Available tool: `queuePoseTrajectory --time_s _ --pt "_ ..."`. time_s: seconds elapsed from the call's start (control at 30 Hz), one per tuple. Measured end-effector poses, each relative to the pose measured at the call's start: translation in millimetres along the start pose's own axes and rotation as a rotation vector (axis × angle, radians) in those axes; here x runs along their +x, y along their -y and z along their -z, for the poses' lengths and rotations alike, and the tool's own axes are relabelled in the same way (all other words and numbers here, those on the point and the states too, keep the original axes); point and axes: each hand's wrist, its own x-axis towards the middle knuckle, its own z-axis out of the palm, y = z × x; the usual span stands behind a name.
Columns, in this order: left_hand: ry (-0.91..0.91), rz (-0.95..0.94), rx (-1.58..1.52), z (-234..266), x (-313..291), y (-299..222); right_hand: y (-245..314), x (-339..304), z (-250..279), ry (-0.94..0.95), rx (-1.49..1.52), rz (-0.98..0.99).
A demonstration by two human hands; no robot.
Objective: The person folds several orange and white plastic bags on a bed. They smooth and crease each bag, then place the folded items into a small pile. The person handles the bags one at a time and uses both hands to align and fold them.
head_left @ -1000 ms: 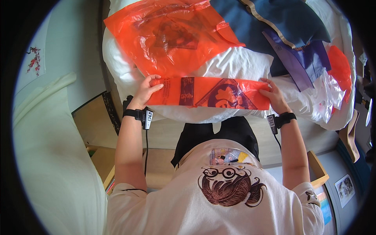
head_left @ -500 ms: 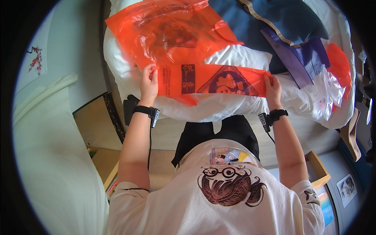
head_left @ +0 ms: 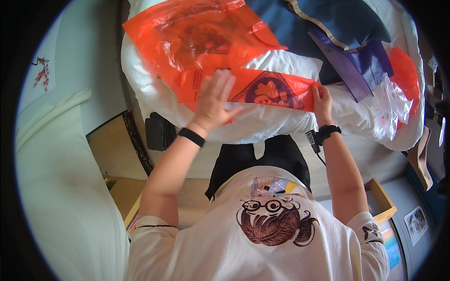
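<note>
A red plastic bag (head_left: 276,89), folded into a long strip with dark print, lies across the near part of the white bedding. My right hand (head_left: 323,100) pinches its right end between thumb and fingers. Over the strip's left part is my left hand (head_left: 214,100), palm down, fingers stretched out and slightly blurred, with the thumb apart. Whether its palm presses on the plastic I cannot tell. Just beyond, a larger red plastic bag (head_left: 206,37) is spread out and crumpled, touching the strip's left end.
White bedding (head_left: 262,124) lies under everything. Farther right are a dark blue bag (head_left: 318,23) with a beige strap, a purple bag (head_left: 358,65), a clear plastic bag (head_left: 391,110) and another red bag (head_left: 407,77). A black object (head_left: 159,132) stands by the bed's left corner.
My left hand has let go of the strip's left end and moved right, flattening over the strip. My right hand keeps its pinch, nearly in place.
</note>
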Motion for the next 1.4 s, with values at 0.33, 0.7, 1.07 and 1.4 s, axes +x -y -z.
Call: queuePoseTrajectory --time_s 0.33,0.7,1.07,1.4 --pt "-0.002 -0.014 0.031 -39 41 -37 65 -31 48 0.395 0.668 -0.418" --pt "0.186 0.266 -1.06 119 57 -122 217 -46 120 0.576 0.868 0.369" --pt "0.088 0.235 -1.111 146 56 -205 237 -112 115 0.665 0.804 0.377" --pt "-0.115 0.49 -1.33 135 60 -219 228 -97 138 0.753 0.59 0.239"
